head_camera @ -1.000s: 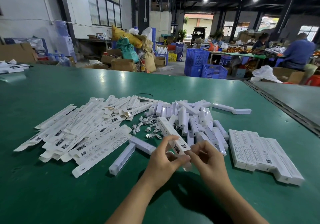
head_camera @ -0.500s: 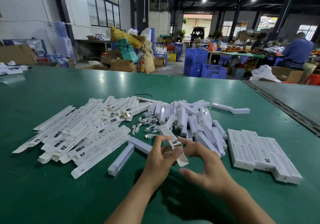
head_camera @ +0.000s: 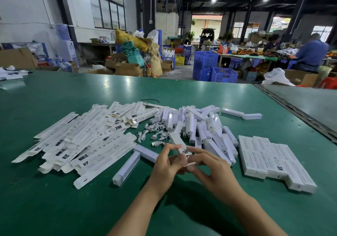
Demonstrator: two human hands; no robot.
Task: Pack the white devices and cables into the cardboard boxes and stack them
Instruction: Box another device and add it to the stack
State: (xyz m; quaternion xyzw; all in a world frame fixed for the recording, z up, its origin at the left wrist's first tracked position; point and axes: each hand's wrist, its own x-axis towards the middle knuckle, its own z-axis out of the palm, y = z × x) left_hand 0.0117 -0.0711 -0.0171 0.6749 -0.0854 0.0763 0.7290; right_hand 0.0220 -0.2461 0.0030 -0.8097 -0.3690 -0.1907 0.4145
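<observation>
Box [head_camera: 177, 140] points away from person, near end btwn hands: L hand [head_camera: 167, 164] grips it, R hand [head_camera: 213, 170] pinches end flap [head_camera: 189, 164].

The right hand [head_camera: 215, 171] closes back in on the carton [head_camera: 179, 141] (no longer spread clear of it), fingertips [head_camera: 196, 150] now pinching its end flap, just nearer than the loose cables [head_camera: 155, 133].

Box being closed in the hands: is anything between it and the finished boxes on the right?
The near end of the loose device pile lies on the table between the held box and the packed boxes. Carried above it, nothing visible blocks the way.
</observation>
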